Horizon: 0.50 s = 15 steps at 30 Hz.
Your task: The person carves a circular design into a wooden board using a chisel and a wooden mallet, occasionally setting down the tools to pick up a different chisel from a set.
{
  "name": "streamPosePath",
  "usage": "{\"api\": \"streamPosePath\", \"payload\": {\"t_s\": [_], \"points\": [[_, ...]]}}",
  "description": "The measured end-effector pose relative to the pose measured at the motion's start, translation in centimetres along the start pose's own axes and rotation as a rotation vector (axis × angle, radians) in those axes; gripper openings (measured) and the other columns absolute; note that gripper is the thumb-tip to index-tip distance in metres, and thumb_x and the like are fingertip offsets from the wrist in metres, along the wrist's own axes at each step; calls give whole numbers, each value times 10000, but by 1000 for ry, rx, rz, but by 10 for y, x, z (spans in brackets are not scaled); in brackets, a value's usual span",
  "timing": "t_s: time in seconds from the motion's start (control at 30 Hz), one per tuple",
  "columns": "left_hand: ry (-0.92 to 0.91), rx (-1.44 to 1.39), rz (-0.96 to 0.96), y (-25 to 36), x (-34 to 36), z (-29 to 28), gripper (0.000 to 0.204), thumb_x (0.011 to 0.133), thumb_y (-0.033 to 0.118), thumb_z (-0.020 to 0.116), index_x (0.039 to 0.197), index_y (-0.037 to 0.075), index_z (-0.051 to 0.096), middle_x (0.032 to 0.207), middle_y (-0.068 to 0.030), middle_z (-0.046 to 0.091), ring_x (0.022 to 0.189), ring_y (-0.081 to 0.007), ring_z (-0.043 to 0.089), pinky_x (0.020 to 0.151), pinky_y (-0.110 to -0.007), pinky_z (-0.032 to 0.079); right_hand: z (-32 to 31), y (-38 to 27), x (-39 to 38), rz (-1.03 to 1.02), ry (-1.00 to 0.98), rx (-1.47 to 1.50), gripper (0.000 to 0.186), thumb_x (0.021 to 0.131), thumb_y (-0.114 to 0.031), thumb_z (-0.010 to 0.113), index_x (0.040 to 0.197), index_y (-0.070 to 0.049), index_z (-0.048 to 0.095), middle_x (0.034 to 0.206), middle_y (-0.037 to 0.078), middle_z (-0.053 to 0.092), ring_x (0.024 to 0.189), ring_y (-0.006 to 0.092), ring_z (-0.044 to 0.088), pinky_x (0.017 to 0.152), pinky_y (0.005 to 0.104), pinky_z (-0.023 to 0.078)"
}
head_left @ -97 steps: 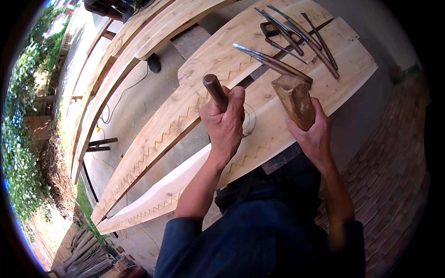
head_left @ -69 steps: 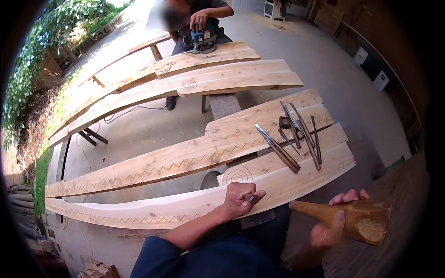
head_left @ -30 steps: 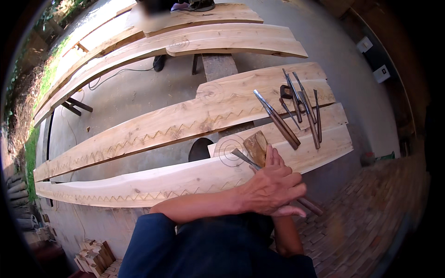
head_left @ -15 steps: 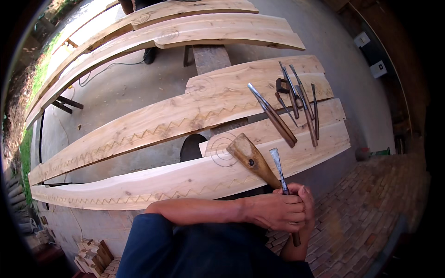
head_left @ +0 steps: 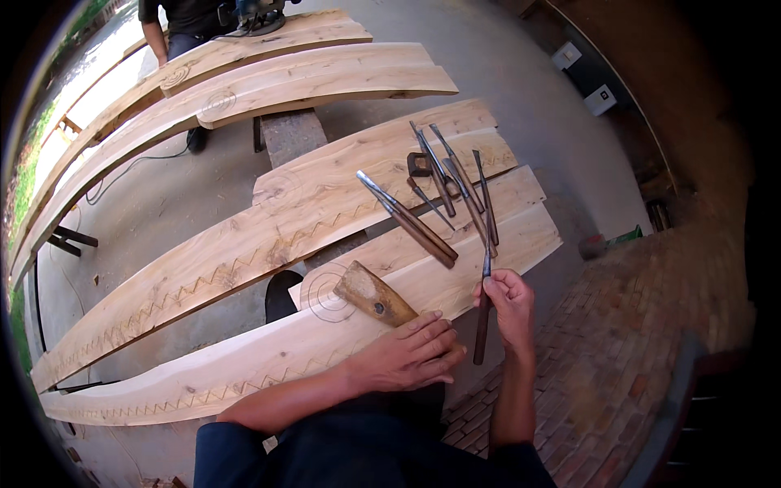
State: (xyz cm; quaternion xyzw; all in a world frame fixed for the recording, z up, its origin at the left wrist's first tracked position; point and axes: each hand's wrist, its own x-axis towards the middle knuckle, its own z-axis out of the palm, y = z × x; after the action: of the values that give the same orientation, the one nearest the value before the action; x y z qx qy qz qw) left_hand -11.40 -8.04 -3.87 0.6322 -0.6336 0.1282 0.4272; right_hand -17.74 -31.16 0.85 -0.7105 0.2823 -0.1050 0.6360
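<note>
My right hand (head_left: 511, 305) pinches a chisel (head_left: 482, 325) between thumb and fingers, where its metal shank meets the dark wooden handle. The blade points away from me and the handle end hangs down. My left hand (head_left: 407, 351) lies palm down with fingers loosely stretched, over the handle end of a wooden mallet (head_left: 376, 298). That end is hidden, and I cannot tell whether the fingers touch it. Under the mallet is a long pale board (head_left: 195, 378) with carved zigzags and pencilled rings. Several more chisels (head_left: 415, 226) lie beyond, across two boards.
A small dark block-shaped tool (head_left: 419, 165) sits among the chisels. Further off, more curved boards (head_left: 325, 85) rest on supports. At the far left, a person (head_left: 183, 28) stands near a power tool (head_left: 259, 16). Brick paving (head_left: 582, 382) covers the floor at my right.
My hands have parted: the left has let go of the chisel and moved left to the mallet. The chisel stays in my right hand, now blade forward. The view has shifted right.
</note>
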Motion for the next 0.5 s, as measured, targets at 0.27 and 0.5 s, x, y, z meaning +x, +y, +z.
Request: {"api": "streamPosePath", "payload": {"t_s": [0.27,0.5], "points": [[-242,161,-313,-38,-9,7,566,930,537,691,1219,50,686,1208,-152,625,1212,-329,590,1188,-538,387,-70,23,113,-215,448,-999,232,898,-282,757,943,-55,749,803,124,757,773,305,735,733,430,542],[-227,94,-129,-39,-24,12,409,928,463,716,807,75,673,822,-77,577,943,-289,615,1094,-462,465,-65,33,174,-152,421,-1135,231,864,-343,768,923,-123,801,851,104,780,836,300,755,763,420,562]]}}
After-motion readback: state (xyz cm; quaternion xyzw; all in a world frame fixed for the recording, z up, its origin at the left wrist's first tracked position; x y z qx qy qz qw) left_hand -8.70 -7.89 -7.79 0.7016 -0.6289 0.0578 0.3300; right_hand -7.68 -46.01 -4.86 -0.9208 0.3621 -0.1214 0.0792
